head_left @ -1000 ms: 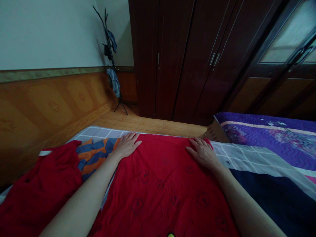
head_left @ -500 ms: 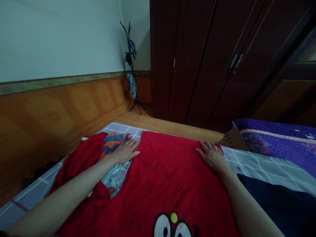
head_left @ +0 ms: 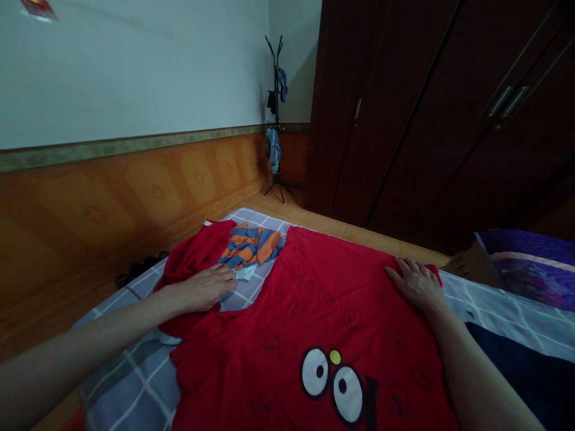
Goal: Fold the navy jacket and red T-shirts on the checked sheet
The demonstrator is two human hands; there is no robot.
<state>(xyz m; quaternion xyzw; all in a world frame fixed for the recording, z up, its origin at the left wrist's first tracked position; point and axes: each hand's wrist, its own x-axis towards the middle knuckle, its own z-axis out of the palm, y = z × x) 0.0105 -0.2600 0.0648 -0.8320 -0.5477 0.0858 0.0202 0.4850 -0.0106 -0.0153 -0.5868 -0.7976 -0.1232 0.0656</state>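
A red T-shirt (head_left: 323,305) with large cartoon eyes and a yellow dot lies spread over the bed. My right hand (head_left: 418,286) rests flat on its far right corner, fingers stretched out. My left hand (head_left: 207,288) lies palm down at the pile on the left, with its fingers slightly bent and no clear grip showing. Under and beside it is a bunched red garment (head_left: 197,251). An orange-and-blue patterned cloth (head_left: 251,245) sits just beyond the fingers, and a bit of pale cloth (head_left: 246,273) shows below it.
The bed has a grey checked sheet (head_left: 144,377). Dark navy cloth (head_left: 516,371) lies at the right, near a purple quilted cover (head_left: 534,269). Beyond the bed stand a coat rack (head_left: 276,120) and a dark wardrobe (head_left: 404,120). Dark shoes (head_left: 139,269) are by the wall.
My left hand has moved off the T-shirt's left edge to the pile, which is now more bunched together. My right hand stays on the T-shirt's corner. The view has turned left.
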